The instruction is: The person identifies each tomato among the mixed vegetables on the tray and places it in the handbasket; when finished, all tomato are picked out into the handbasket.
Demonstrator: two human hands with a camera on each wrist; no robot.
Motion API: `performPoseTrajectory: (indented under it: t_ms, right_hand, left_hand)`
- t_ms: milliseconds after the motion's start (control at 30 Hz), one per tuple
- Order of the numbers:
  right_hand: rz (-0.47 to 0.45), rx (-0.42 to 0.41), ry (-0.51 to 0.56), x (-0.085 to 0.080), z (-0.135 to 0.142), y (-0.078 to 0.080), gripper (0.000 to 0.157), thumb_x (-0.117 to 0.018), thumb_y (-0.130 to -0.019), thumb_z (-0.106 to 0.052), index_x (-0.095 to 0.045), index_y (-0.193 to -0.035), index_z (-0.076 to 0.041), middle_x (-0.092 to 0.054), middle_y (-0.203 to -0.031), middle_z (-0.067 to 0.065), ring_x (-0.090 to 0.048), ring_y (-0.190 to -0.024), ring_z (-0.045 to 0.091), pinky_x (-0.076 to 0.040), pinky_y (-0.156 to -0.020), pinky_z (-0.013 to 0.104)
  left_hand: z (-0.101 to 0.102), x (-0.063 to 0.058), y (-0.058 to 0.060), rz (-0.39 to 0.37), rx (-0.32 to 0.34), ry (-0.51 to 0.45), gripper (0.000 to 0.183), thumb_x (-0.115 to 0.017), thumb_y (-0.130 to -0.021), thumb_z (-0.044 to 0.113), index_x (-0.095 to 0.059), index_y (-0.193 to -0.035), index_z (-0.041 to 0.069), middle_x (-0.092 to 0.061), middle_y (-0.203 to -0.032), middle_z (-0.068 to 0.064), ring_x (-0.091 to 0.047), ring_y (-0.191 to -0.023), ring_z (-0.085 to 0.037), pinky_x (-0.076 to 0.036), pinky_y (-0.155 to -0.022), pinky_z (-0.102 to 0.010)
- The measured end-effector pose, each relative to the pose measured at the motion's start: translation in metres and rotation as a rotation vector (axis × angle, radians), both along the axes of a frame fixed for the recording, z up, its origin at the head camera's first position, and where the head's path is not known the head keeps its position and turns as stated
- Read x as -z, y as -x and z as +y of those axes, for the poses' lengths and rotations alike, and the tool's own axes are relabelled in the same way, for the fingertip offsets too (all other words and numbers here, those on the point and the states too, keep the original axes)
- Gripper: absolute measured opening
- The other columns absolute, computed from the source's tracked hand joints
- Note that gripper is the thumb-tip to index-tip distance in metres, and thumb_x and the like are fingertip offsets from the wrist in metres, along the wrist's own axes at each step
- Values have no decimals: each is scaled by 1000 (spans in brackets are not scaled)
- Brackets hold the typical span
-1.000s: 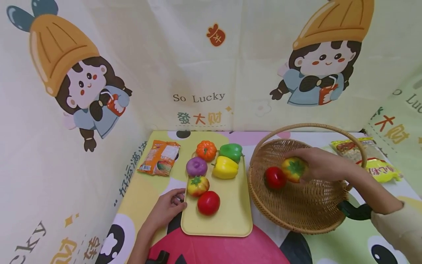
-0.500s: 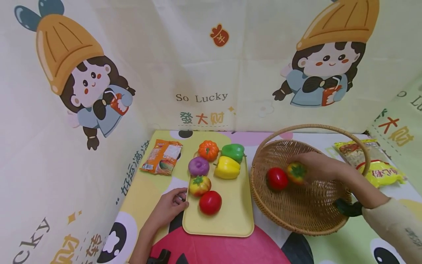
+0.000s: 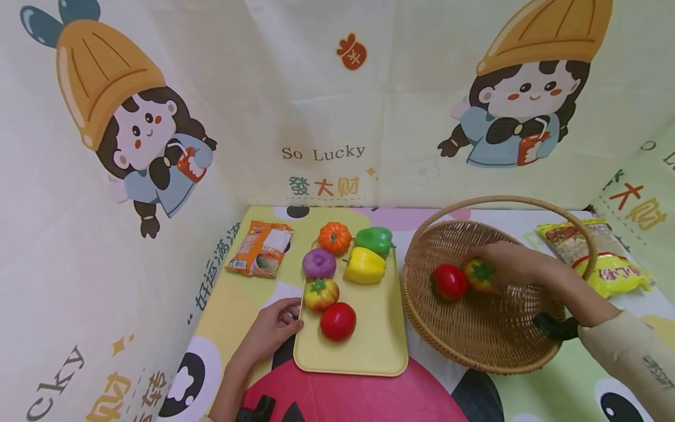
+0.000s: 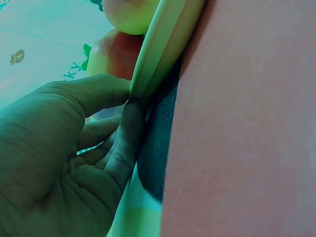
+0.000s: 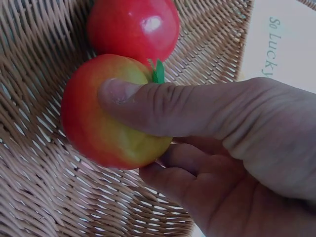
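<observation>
Eight vegetables (image 3: 338,322), two packets (image 3: 260,249) (one tray (image 3: 375,328), one basket (image 3: 490,331)).

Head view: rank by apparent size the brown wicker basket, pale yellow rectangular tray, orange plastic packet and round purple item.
1. Wicker basket
2. Yellow tray
3. Orange packet
4. Purple item

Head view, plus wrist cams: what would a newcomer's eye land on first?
Probably the big orange-hatted cartoon figures printed on the backdrop, upper left and upper right. Next, the wicker basket at right, where the right hand grips a red-yellow fruit beside a red fruit. Then the yellow tray near the centre with bright produce, its left edge pinched by the left hand.
</observation>
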State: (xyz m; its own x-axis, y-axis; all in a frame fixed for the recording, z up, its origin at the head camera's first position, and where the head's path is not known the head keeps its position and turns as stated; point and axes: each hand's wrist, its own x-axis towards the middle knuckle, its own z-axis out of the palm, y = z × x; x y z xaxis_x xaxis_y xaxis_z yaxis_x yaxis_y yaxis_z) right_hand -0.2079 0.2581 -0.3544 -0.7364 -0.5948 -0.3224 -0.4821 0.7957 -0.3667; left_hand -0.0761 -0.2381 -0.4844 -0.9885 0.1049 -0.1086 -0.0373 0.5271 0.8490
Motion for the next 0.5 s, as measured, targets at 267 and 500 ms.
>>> performPoseTrajectory:
  t_ms: [267, 500]
  right_hand:
    - [1, -5, 0, 5, 1, 1, 69, -89, -65, -1, -61, -128, -6, -63, -108, 7, -59, -95, 27, -53, -80, 52]
    - [-4, -30, -1, 8, -1, 2, 68, -87, -65, 3, -61, -127, -5, -63, -106, 6, -59, -95, 28, -52, -82, 54]
  left_hand:
    - [1, 1, 1, 2, -6, 1, 44, -75, -88, 17, -61, -129, 9, -60, -96, 1, -60, -82, -16, -51, -70, -26]
    - [0, 1, 1, 0, -4, 12, 44, -75, -88, 17, -61, -130, 10, -60, -96, 1, -60, -81, -15, -51, -71, -26]
